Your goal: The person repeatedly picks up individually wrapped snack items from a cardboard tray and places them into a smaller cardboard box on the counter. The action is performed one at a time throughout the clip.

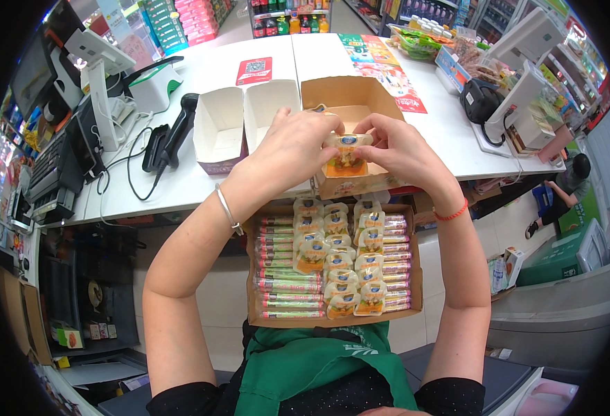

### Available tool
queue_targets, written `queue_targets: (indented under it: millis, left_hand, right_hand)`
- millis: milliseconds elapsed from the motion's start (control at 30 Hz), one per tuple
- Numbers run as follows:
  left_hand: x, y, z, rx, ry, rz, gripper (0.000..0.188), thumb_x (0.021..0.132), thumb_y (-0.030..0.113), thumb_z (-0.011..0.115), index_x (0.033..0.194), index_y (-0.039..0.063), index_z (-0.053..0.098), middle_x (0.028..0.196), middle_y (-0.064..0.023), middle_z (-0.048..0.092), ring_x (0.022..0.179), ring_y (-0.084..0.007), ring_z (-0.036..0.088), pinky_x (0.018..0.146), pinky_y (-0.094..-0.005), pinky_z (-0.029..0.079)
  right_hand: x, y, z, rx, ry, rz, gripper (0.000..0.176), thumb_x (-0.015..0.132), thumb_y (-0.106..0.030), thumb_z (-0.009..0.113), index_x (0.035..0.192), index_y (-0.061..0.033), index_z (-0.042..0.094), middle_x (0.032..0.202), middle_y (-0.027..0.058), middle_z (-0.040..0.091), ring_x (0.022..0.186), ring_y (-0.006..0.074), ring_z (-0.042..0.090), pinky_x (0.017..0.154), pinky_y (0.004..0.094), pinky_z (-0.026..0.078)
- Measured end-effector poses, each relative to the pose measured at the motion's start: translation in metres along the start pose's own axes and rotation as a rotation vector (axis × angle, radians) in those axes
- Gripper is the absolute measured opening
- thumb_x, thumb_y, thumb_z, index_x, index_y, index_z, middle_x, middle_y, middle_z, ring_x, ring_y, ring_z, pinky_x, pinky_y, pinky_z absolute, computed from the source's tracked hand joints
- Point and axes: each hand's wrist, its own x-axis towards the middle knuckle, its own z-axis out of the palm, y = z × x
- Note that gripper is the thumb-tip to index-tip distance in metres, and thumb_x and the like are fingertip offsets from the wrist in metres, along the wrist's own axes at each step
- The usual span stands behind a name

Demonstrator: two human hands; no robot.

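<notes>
My left hand (305,138) and my right hand (396,148) meet over an open brown cardboard box (336,93) on the counter's near edge. Between them they hold a small snack pouch (347,156) with a cream top, a blue logo and an orange base. Part of another pouch shows behind my left fingers. Below, at my waist, a shallow cardboard tray (336,321) holds rows of similar pouches (372,296), flanked by green-and-pink wrapped sticks (290,286) on the left and purple-and-yellow wrapped sticks (397,260) on the right.
Two white-lined cartons (220,125) stand left of the box. A handheld barcode scanner (177,130), cables and a keyboard (58,166) lie farther left. A payment terminal (512,104) and packaged snacks (421,44) occupy the counter's right. A person (567,190) sits at the far right.
</notes>
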Motion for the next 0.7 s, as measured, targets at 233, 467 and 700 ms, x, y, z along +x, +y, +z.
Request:
queue_targets:
  millis: [233,467,700]
  left_hand:
    - [0.011,0.006,-0.006,0.068,-0.226,-0.108,0.026,0.085,0.026,0.075,0.103,0.007,0.072,0.093,-0.0101,0.07,0.099,-0.0266,0.064,0.093,-0.0404,0.038]
    - [0.023,0.011,-0.011,0.143,-0.375,-0.2,0.031,0.082,0.029,0.079,0.102,0.006,0.076,0.097,-0.0123,0.072,0.101,-0.0292,0.066,0.097,-0.0444,0.037]
    - [0.03,0.018,-0.012,0.203,-0.446,-0.248,0.033,0.087,0.034,0.076,0.106,0.007,0.078,0.096,-0.0147,0.073,0.103,-0.0305,0.067,0.101,-0.0496,0.037]
  right_hand:
    - [0.012,0.0,-0.002,-0.033,-0.137,0.061,0.032,0.089,-0.023,0.073,0.108,0.0025,0.067,0.083,0.0128,0.071,0.078,0.0208,0.07,0.072,0.0349,0.054]
    - [0.02,0.001,-0.001,-0.062,-0.137,0.158,0.036,0.098,-0.024,0.059,0.115,0.0066,0.065,0.092,0.0133,0.072,0.084,0.0182,0.072,0.072,0.0308,0.055]
    - [0.034,0.014,0.003,-0.174,-0.166,0.151,0.045,0.102,-0.021,0.049,0.133,0.0093,0.058,0.1,0.0158,0.071,0.087,0.0194,0.072,0.075,0.0313,0.057]
